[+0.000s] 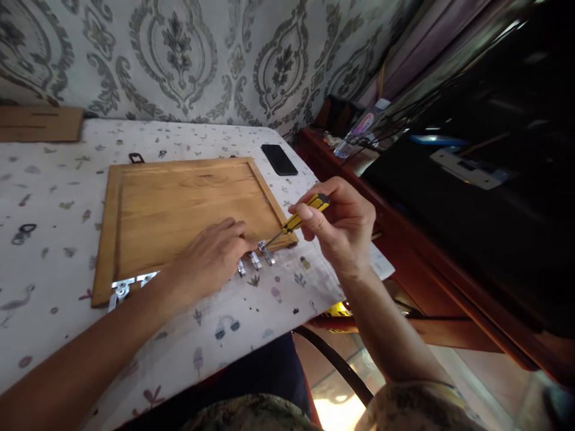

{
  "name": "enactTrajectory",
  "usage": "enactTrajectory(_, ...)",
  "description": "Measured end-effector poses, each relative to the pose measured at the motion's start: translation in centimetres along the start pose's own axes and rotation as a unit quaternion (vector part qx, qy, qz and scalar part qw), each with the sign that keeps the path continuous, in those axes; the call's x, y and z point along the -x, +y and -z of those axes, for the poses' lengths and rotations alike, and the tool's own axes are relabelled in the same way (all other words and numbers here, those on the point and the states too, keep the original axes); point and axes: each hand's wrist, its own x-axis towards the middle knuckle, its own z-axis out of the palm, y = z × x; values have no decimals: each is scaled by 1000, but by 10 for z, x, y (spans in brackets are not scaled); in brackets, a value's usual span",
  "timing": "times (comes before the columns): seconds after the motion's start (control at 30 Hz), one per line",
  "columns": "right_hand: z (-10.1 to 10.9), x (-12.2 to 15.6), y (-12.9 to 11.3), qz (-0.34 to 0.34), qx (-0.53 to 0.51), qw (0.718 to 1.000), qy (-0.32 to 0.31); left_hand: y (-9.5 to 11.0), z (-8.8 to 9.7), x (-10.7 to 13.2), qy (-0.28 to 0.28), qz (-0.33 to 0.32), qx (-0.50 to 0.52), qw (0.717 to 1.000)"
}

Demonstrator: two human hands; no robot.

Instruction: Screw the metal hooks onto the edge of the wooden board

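Observation:
A wooden cabinet door panel (193,197) with a raised frame lies flat on the table. Several metal hinges line its near edge; the rightmost hinge (268,254) is at the panel's right corner, and another hinge (121,290) sits at the left corner. My left hand (215,254) rests over the near edge, fingers bent, fingertips at the rightmost hinge. Between thumb and fingers, my right hand (344,224) grips a yellow and black screwdriver (294,223). Its shaft slants down left, the tip at that hinge; any screw there is too small to make out.
A black phone (279,160) lies beyond the panel's right side. Cardboard (40,124) rests at the back left of the patterned tablecloth (265,311). To the right, a dark red wooden cabinet (431,287) carries a plastic bottle (363,129) and a large black screen (494,239).

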Motion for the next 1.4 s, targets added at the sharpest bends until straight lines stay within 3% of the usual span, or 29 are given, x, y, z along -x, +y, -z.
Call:
enactTrajectory(0.17,13,-1,-3,-14,-32,994,-103,0,0,0,-5,3,3,1000)
enactTrajectory(0.27,18,-2,-1,-18,-39,991,-127,1,0,-1,-11,8,-2,1000)
enactTrajectory(0.37,16,-2,1,-3,-35,993,-109,1,0,-2,-7,9,0,1000)
enactTrajectory(0.6,-2,1,-4,41,64,997,16,0,0,-1,0,0,9,1000)
enactTrajectory(0.7,-1,1,-5,20,37,999,-6,-2,-1,-1,-4,-1,12,1000)
enactTrajectory(0.93,19,0,-2,-12,-29,991,-127,-3,-2,-1,-4,-3,2,1000)
enactTrajectory(1.03,17,1,1,-3,-31,994,-109,-2,-1,-1,-5,1,0,1000)
enactTrajectory(1.23,-1,5,-3,29,33,999,18,-2,-2,-1,4,-6,2,1000)
enactTrajectory(1.4,4,4,-1,1,-5,1000,-23,-3,-2,0,9,-14,-1,1000)
